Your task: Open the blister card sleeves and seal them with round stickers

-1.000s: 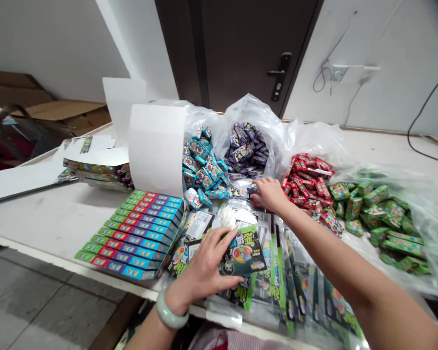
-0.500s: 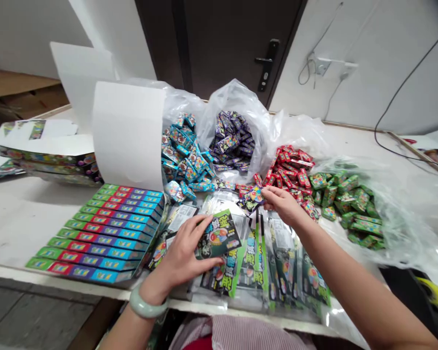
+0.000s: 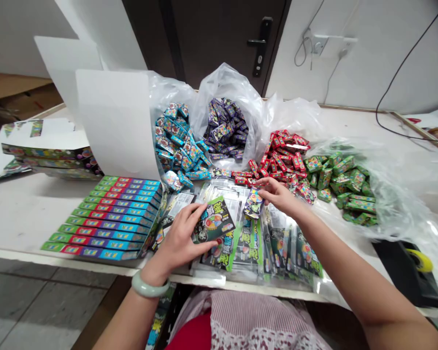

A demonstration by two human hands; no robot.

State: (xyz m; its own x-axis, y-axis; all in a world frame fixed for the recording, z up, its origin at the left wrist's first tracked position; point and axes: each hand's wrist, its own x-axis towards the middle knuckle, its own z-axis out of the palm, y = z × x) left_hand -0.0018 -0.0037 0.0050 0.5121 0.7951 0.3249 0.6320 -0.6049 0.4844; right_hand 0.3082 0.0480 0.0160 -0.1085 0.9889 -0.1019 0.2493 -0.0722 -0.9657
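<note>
My left hand [image 3: 180, 238], with a pale green bangle at the wrist, is closed on a black-and-green printed packet [image 3: 216, 221], thumb below and fingers along its left side. Between the thumb and fingers of my right hand [image 3: 279, 195] is a small purple printed box [image 3: 253, 203], its printed face turned up. Under both hands lie several clear plastic sleeves with black-and-green printed packs [image 3: 251, 238]. Loose red boxes [image 3: 282, 158] are heaped just beyond my right hand.
A display box [image 3: 105, 218] with rows of green, red, purple and blue boxes stands at left, its white lid raised [image 3: 117, 124]. Plastic bags spill blue boxes [image 3: 182, 146], purple boxes [image 3: 226, 129] and green boxes [image 3: 345, 184]. Yellow tape [image 3: 421, 261] lies at right.
The purple box in my right hand has turned more upright and come slightly nearer to me. My left hand keeps its hold on the packet. The camera view has shifted a little.
</note>
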